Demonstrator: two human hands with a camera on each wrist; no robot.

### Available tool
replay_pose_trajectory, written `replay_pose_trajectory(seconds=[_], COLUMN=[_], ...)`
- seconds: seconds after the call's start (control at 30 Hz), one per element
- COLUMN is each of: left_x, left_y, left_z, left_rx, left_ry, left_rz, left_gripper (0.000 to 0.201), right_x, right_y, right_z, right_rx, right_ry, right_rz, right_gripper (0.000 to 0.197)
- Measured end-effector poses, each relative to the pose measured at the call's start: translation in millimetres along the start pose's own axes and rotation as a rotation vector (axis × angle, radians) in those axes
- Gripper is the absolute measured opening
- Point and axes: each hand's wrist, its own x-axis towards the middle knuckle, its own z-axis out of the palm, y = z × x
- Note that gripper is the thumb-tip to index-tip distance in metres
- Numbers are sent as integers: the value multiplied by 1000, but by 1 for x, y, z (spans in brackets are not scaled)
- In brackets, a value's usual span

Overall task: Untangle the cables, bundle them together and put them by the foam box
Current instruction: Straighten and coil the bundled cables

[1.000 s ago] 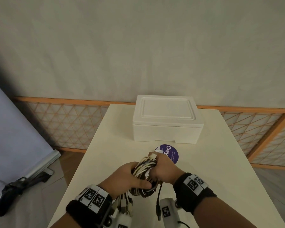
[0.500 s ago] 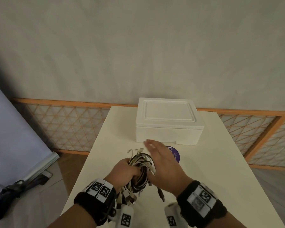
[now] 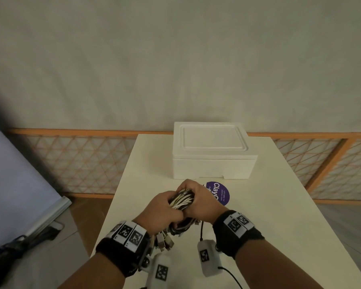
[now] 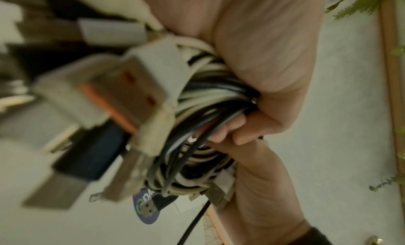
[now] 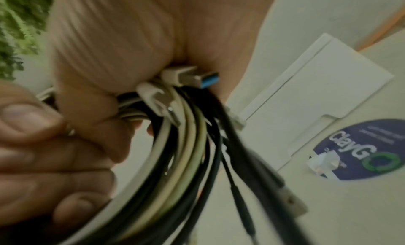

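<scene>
**Both hands clamped on the cable bundle, short of the foam box**

I see the left hand (image 3: 162, 207) with fingers curled tight round the near-left side of the cable bundle (image 3: 182, 200). The right hand (image 3: 202, 202) grips its far-right side, fingers wrapped over the top. The coil of black and white cables is held off the bench (image 3: 279, 205), between the hands, on the near side of the foam box (image 3: 214, 152) and close to it, not touching. USB plugs (image 3: 164, 243) hang loose below the left hand. A purple round sticker (image 3: 222, 193) lies on the bench between box and right hand.
</scene>
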Motion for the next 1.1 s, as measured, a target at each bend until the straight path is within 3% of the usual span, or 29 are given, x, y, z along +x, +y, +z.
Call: replay_pose_trajectory(seconds=[0.13, 0.27, 0.43, 0.63, 0.77, 0.87, 1.0, 1.1], left_x=[3, 9, 14, 21, 24, 25, 24, 23], left_y=[1, 3, 5, -5, -12, -15, -17, -23], left_z=[-8, -11, -2, 11, 16, 23, 26, 18], left_rx=[-73, -202, -445, -605, -605, -605, -578, -478], left_ry=[-13, 21, 49, 89, 173, 242, 226, 140], left_rz=[24, 34, 18, -16, -34, -37, -76, -130], left_gripper=[34, 39, 14, 15, 18, 23, 22, 14], right_x=[-1, 0, 9, 13, 9, 3, 2, 2], right_y=[-3, -5, -16, -12, 8, 11, 26, 40], right_z=[0, 1, 1, -5, 6, 18, 16, -1], right_rx=[246, 492, 474, 475, 323, 457, 563, 282], right_ry=[8, 106, 218, 180, 292, 350, 218, -65], right_rz=[49, 138, 213, 288, 317, 372, 370, 402], right_gripper=[52, 47, 38, 36, 38, 33, 39, 47])
